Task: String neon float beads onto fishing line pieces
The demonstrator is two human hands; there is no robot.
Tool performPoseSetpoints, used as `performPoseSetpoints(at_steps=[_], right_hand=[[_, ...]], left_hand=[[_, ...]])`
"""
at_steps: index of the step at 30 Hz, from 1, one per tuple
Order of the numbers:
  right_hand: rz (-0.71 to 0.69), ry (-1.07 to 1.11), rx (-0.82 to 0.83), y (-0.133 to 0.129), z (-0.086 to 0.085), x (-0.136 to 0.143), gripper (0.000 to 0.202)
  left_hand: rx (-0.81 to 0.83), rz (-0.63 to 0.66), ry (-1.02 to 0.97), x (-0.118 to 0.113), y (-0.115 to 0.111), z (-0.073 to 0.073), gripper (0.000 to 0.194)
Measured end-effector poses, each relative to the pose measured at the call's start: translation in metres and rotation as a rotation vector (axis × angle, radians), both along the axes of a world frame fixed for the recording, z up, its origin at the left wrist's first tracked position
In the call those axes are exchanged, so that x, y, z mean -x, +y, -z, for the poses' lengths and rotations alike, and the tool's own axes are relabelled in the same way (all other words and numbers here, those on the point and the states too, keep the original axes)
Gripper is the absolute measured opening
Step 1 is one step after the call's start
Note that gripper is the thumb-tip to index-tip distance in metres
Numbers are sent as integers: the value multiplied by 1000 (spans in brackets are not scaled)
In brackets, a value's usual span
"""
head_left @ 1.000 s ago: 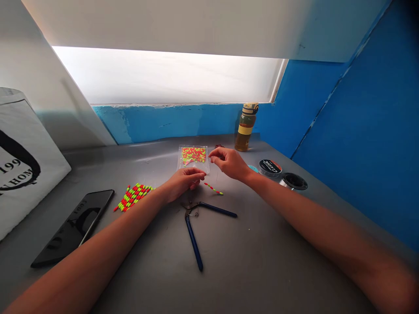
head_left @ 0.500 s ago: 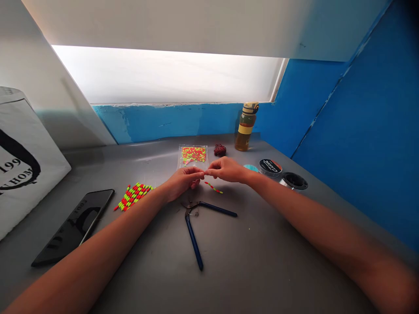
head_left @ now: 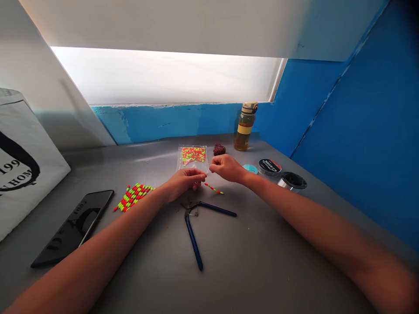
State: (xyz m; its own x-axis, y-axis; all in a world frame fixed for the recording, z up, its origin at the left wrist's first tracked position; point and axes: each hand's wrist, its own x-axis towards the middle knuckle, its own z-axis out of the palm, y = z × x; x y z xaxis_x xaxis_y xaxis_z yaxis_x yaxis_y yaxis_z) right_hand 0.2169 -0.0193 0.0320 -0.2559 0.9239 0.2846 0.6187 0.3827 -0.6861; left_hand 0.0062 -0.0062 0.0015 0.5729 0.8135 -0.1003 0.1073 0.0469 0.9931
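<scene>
My left hand [head_left: 186, 182] is closed in a pinch near the middle of the grey table; what its fingertips hold is too small to make out. Just to its right, my right hand [head_left: 225, 167] is closed, fingers curled, and its contents are hidden. A small gap parts the two hands. Below them lies a short strand of red and yellow-green beads [head_left: 214, 189]. Behind the hands is a clear bag of loose beads [head_left: 194, 155]. Pliers with blue handles [head_left: 194, 244] lie spread in front of my left hand.
Rows of strung beads [head_left: 132, 197] and a black phone [head_left: 73, 227] lie left. A dark red cord bundle [head_left: 219, 150] and a bottle [head_left: 245, 128] stand behind. Line spools [head_left: 269, 166] sit right. A white bag [head_left: 26, 161] is at the far left of the table [head_left: 248, 266].
My hands, whose fingertips met before, are now slightly apart. My right hand has curled more tightly and moved a little up.
</scene>
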Motion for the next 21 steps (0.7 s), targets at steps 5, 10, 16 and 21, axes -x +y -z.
performPoseSetpoints(at_steps=[5,10,16,21], right_hand=[[28,46,-34,2,3,-1,24],[51,49,-30,5,5,-2,22],[69,71,-32,7,6,-2,22],[91,87,-31,7,6,-2,22]], left_hand=[[-16,-2,15,0,0,1,32],[-18,2,35,1,0,0,32],[-17,-2,27,0,0,1,34],[-20,-3,40,0,0,0,35]])
